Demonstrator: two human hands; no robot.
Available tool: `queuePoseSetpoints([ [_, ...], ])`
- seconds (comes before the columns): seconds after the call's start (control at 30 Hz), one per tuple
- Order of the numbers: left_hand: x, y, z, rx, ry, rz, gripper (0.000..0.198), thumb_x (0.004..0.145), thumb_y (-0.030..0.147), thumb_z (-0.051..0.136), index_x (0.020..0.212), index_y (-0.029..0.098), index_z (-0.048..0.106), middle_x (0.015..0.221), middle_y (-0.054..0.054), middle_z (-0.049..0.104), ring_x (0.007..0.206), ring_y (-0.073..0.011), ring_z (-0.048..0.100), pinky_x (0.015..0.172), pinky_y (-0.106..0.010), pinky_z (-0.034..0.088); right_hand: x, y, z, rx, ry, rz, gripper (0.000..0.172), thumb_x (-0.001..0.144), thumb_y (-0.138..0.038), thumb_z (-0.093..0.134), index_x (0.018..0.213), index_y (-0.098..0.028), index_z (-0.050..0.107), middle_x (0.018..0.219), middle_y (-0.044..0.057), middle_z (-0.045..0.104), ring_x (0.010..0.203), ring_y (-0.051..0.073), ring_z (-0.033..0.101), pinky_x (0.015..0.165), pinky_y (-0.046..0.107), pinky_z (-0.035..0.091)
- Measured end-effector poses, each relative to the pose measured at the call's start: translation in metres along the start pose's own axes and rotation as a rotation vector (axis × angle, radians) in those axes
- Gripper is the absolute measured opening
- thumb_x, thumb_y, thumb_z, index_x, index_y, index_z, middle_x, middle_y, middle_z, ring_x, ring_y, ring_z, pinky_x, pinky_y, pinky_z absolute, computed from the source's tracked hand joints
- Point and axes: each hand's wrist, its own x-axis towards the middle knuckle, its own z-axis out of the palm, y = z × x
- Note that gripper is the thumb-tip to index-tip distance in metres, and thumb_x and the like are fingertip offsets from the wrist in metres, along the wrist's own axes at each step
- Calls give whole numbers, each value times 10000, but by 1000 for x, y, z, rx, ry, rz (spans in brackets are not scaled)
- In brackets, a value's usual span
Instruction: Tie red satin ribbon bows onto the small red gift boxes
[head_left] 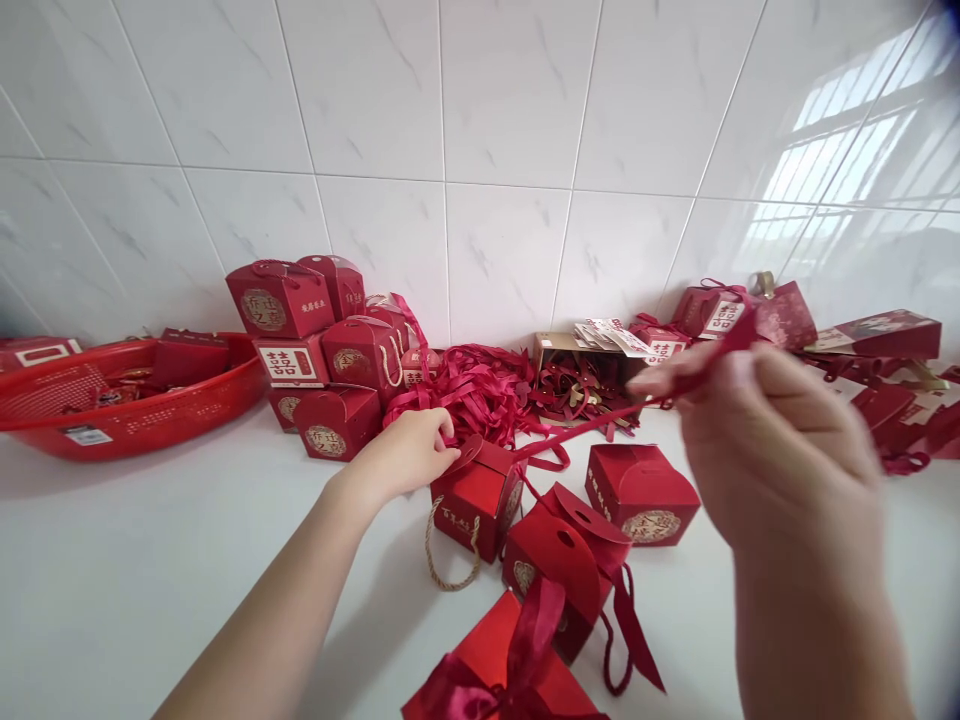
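My left hand [416, 450] has its fingers curled at the top left of a red gift box [480, 495] with a twisted rope handle; what its fingertips hold, if anything, is hidden. At the right, my raised right hand [772, 430] pinches a dark red ribbon [592, 428], which stretches down leftward to the back of that box. Close by stand a red box with gold print [641, 490] and a partly open red box [562, 560]. A box with a satin bow [510, 670] is nearest me.
A red plastic basket [150, 420] lies at left beside stacked gift boxes [322, 350]. Behind are a pile of red ribbons [480, 385] and a carton of tags [551, 350]. More boxes [877, 335] stand right, along the tiled wall.
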Motion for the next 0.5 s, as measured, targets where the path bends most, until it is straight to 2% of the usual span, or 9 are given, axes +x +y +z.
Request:
queuePoseSetpoints([
  [0.07,-1,1,0,-47,-60,17,214,754,398,556,880,228,519,926,-21,685,654,-178,652,488,-244,459,1,-13,1,66,83,-107,242,958,-186,442,860,-201,663,812,20,592,788,135,601,753,273,474],
  [0.13,-2,1,0,-60,-98,56,258,723,413,597,891,228,533,942,-28,685,706,-188,660,485,-233,459,10,-15,7,55,7,-108,257,960,-199,433,830,-199,655,790,19,583,779,141,596,733,281,471],
  [0.23,-1,-2,0,-27,-84,70,254,706,309,613,934,230,536,922,-22,684,664,-174,652,491,-230,456,32,5,23,-91,-301,111,249,933,-290,474,757,-185,615,737,7,557,693,125,545,641,257,434],
  [0.37,6,-11,-4,-38,-16,65,241,753,246,553,993,219,545,915,-37,680,677,-176,652,500,-227,453,45,58,52,-278,-756,500,283,864,-332,522,634,-178,466,601,-45,391,527,84,344,506,234,296],
  [0.43,9,-15,-6,-83,-23,54,270,759,239,550,1027,213,538,938,-50,675,697,-182,661,482,-219,445,41,80,66,-414,-868,618,299,860,-272,483,585,-181,405,561,-55,333,509,82,295,503,242,264],
  [0.5,11,-18,-7,-141,-63,30,313,758,218,547,1069,212,515,945,-56,673,681,-185,670,447,-213,432,35,95,77,-530,-911,680,294,846,-212,457,559,-179,402,544,-50,347,512,88,311,517,248,269],
])
